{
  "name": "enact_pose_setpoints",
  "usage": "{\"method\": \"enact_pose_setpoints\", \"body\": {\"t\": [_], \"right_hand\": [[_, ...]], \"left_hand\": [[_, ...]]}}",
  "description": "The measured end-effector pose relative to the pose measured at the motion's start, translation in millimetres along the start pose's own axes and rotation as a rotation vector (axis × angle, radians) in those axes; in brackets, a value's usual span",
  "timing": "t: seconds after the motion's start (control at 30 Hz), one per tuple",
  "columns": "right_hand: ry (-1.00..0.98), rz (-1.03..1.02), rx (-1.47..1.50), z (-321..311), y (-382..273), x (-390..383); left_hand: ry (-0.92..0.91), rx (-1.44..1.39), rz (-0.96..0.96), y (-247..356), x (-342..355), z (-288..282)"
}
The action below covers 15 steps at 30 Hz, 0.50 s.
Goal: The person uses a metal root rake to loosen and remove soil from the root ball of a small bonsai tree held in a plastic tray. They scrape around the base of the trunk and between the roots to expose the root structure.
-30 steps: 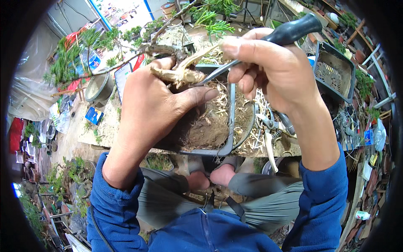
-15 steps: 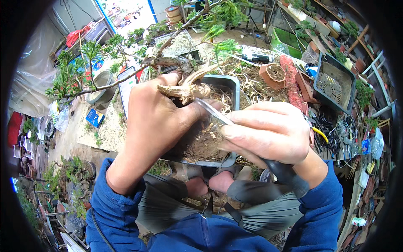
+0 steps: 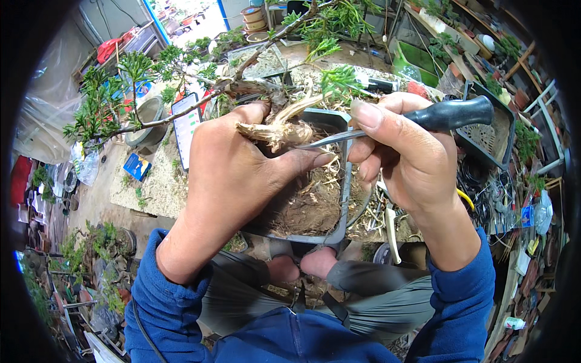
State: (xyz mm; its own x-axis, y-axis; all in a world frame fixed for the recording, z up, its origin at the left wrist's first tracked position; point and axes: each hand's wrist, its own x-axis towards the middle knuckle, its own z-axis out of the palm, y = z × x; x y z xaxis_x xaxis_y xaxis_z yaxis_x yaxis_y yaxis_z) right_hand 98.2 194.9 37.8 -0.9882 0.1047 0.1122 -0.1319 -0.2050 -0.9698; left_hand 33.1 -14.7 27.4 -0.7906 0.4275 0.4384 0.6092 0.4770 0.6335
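Observation:
My left hand (image 3: 233, 181) grips a juniper bonsai trunk (image 3: 275, 134) with pale stripped wood, its thumb below the cut stub; green branches (image 3: 136, 66) spread up and left. My right hand (image 3: 417, 157) is closed on a carving tool with a black handle (image 3: 454, 115), held nearly level, its metal blade (image 3: 330, 139) at the underside of the pale wood; whether the tip touches is unclear. Beneath both hands lies a grey rectangular tray (image 3: 343, 218) of soil and pale shavings.
A phone (image 3: 181, 139), a grey bowl (image 3: 151, 112) and a small blue box (image 3: 138, 167) sit at the left. At the right are a black mesh crate (image 3: 502, 151), coiled wires (image 3: 478, 193) and a cream-handled tool (image 3: 392, 236). A green bin (image 3: 411, 63) stands behind.
Over the last second my right hand dipped palm-down, then rolled back up, so the handle again points right. The trunk and my left hand sit slightly lower than at first.

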Motion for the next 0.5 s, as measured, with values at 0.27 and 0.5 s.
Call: {"method": "enact_pose_setpoints", "body": {"t": [0.27, 0.5], "right_hand": [[0.000, -0.129, -0.156, 6, -3, -5], [-0.346, -1.197, -0.947, -6, 23, -8]], "left_hand": [[0.020, -0.162, 0.038, -9, 1, 6], [-0.019, -0.158, -0.050, -11, 2, 1]]}}
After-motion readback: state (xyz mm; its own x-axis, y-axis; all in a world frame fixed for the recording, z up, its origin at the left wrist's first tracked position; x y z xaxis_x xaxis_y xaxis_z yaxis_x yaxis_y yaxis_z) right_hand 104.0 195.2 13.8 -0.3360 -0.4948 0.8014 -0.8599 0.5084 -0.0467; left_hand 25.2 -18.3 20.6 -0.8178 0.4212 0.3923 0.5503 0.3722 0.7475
